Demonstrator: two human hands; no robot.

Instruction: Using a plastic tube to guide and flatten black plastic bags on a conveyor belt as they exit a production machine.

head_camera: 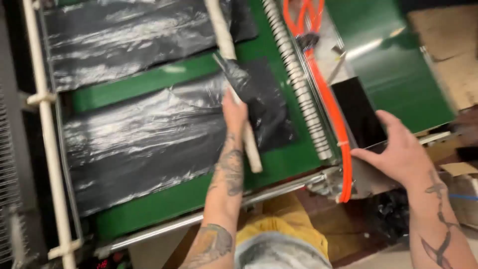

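Black plastic sheet [149, 139] lies on green belt [279, 159], near its front edge. My left hand [234, 112] grips white rod [251, 149] pinning it; right hand [401, 152] rests spread on machine panel [358, 117]. Smoothing step, I judge; next needs steady pressure.

Factory floor: green conveyor belt [279, 164], black plastic sheeting [144, 134], orange hose [333, 109].

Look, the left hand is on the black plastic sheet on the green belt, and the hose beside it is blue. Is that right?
Not quite. The head view shows the hose is orange, not blue. The rest holds: the left hand is on the black plastic sheet lying on the green belt, with the hose running beside it.
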